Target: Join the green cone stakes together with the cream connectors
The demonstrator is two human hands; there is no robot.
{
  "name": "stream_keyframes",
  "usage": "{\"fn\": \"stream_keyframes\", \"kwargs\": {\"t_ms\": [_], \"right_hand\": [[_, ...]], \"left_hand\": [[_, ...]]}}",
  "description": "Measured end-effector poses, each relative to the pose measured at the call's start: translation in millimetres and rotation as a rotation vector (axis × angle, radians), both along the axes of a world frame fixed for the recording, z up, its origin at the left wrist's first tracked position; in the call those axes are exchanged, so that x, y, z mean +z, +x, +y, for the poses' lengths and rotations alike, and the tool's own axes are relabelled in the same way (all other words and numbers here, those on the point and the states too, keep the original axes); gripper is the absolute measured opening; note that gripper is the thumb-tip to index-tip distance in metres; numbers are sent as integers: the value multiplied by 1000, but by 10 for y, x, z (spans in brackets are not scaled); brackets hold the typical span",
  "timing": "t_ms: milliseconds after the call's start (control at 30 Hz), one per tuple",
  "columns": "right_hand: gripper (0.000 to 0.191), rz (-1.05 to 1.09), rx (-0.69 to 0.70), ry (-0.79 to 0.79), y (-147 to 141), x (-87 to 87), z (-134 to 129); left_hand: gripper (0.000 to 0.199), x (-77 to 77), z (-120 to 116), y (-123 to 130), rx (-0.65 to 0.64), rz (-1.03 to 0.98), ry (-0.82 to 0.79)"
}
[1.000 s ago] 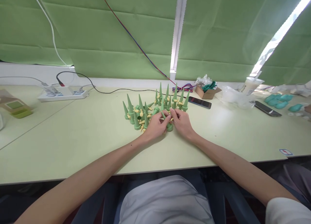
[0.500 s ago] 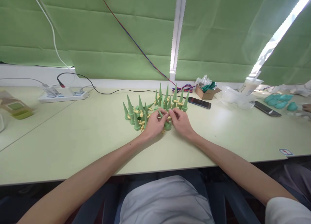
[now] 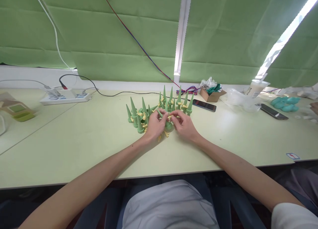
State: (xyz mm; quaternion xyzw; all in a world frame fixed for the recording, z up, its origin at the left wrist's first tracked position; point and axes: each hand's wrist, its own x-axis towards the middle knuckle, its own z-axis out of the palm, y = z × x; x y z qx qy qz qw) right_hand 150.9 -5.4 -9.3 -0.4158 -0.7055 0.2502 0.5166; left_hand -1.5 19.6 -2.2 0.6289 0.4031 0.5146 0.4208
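My left hand (image 3: 157, 123) is closed around a green cone (image 3: 159, 113), whose tip sticks out above the fingers. Just to its right, my right hand (image 3: 183, 124) pinches a small yellow piece (image 3: 170, 117) against the cone's side. Several green cones (image 3: 140, 127) with yellow pieces on them stand upright to the left of and behind my hands. A rounded green part (image 3: 169, 125) shows below my fingertips. Loose yellow pieces (image 3: 166, 134) lie on the table in front of it.
Behind the cones on the right lie a phone (image 3: 204, 105) and a small cardboard box (image 3: 212, 95). A cup (image 3: 257, 87), a second phone (image 3: 273, 112) and teal pieces (image 3: 285, 104) are farther right. A power strip (image 3: 66, 98) sits at the back left of the table (image 3: 74, 146).
My left hand has shifted slightly left and tilted the cone further left. The fingertips of my two hands are a little farther apart, and the yellow piece between them now shows.
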Motion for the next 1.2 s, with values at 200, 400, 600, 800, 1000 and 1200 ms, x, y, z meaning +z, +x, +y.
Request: {"fn": "stream_keyframes", "kwargs": {"t_ms": [200, 400, 600, 800, 1000, 1200], "right_hand": [[20, -36, -20, 19, -6, 18, -21], [20, -3, -49, 70, -12, 0, 7], [24, 2, -123, 53, -18, 33, -6], [24, -12, -142, 69, -12, 39, -8], [24, -19, -141, 68, -6, 26, -6], [22, -34, -149, 75, 2, 28, -1]], "left_hand": [[19, -23, 17, 1, 14, -14, -1], [22, 30, -47, 10, -39, -19, -52], [26, 40, -84, 32, -89, -50, -67], [33, 63, -100, 26, -130, -14, -83], [41, 43, -76, 36, -186, -32, -106], [35, -19, -31, 41, -183, -28, -130]]}}
